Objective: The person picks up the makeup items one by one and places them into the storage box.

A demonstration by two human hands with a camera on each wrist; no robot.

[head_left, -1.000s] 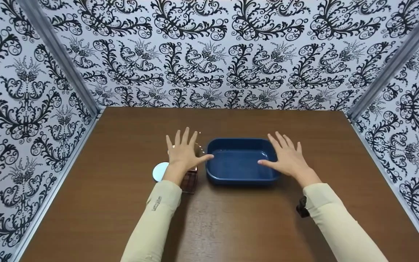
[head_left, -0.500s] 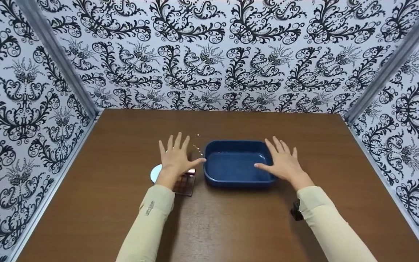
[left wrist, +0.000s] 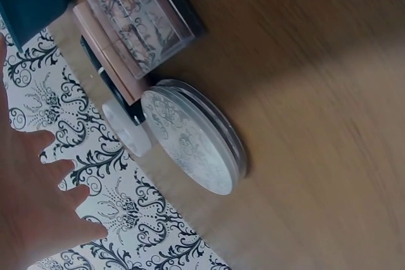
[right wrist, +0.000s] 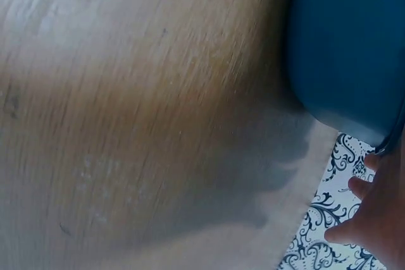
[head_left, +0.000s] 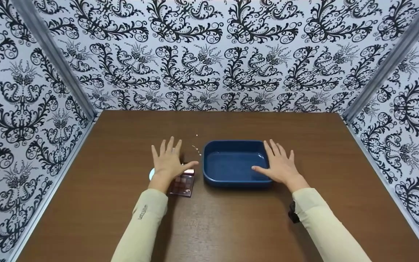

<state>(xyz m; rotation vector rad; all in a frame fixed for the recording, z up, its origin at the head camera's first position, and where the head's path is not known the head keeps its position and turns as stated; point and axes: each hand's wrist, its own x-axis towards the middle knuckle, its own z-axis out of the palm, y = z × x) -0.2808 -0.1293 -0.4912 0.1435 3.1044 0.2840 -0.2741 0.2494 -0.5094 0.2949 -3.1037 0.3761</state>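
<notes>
My left hand (head_left: 168,163) hovers with spread fingers over a small group of cosmetics, left of a blue rectangular dish (head_left: 236,182). Partly under that hand lies an eyeshadow palette (head_left: 181,186) with a clear lid. In the left wrist view, a round compact (left wrist: 190,140) with a pale lid sits nearest, beside a pink tube (left wrist: 109,52), a dark slim stick (left wrist: 112,83) and a small white round piece (left wrist: 126,128). My right hand (head_left: 283,167), fingers also spread, is at the dish's right side, its thumb overlapping the inside in the head view. Neither hand grips anything.
A thin strand of pale beads (head_left: 196,149) lies between the left hand and the dish. Everything stands on a brown wooden table (head_left: 216,225), enclosed by patterned white-and-black walls (head_left: 209,58) with grey metal corner posts (head_left: 384,65).
My left hand has drifted left and slightly nearer, away from the dish, uncovering more of the palette. The right hand has shifted a little left and nearer. Both stay spread.
</notes>
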